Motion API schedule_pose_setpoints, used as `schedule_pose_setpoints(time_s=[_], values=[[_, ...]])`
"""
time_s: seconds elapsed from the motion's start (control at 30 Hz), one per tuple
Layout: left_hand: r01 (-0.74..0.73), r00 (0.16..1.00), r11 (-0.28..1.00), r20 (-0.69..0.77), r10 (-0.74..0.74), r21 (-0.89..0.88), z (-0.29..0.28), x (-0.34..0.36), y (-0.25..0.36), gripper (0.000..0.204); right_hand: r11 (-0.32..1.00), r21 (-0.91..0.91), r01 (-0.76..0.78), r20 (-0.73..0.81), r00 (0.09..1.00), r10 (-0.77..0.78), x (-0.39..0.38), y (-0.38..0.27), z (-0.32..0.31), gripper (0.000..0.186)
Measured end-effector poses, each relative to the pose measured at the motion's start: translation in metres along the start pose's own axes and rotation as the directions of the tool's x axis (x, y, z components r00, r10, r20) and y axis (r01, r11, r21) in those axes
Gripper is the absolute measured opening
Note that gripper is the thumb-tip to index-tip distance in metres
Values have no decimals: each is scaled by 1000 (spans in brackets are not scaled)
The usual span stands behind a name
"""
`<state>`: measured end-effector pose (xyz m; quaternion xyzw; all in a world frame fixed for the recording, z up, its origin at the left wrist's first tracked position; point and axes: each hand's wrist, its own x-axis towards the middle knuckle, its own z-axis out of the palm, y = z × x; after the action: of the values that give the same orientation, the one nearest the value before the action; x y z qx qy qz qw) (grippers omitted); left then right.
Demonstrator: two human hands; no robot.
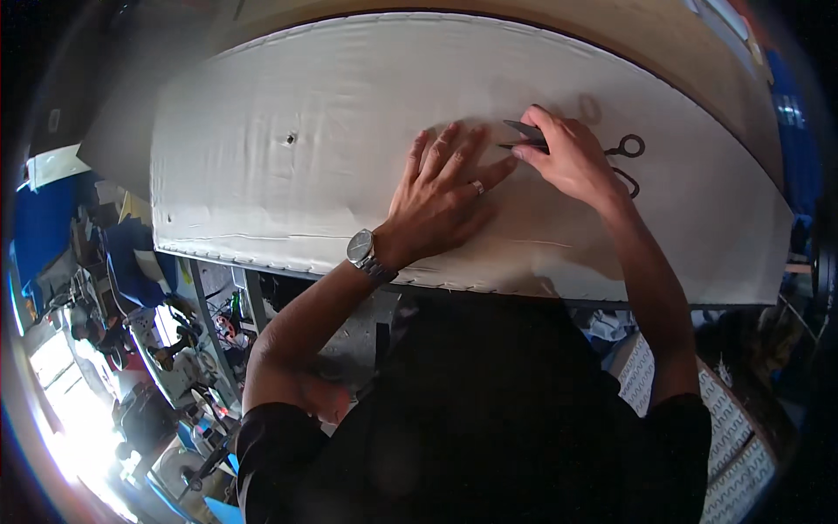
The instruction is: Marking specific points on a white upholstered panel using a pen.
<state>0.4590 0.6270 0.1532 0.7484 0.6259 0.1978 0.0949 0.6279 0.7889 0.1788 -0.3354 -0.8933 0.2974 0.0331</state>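
A wide pale board with a smooth sheet surface [332,192] lies across the bench, with a small dark hole near its middle left. My left hand [445,183] lies on it, fingers spread, wearing a ring, with a silver watch on the wrist. My right hand [563,157], just right of it, grips a pair of dark scissors [627,147] around the middle, their blades pointing left and the looped handles sticking out to the right. The blade tips are close to my left hand's fingertips, over the board.
A brown surface [471,13] lies beyond the board. A metal leg [253,306] stands beneath it at left. Cluttered tools and items [166,358] fill the lower left beside a bright opening. A wavy-patterned panel [733,428] is at lower right.
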Motion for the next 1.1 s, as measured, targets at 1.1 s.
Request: schedule_pose_setpoints(time_s=[1.1], values=[[-75, 995, 971, -77, 59, -228, 14, -2, -20, 55, 799, -563, -213, 273, 864, 423, 42, -72, -33, 33]])
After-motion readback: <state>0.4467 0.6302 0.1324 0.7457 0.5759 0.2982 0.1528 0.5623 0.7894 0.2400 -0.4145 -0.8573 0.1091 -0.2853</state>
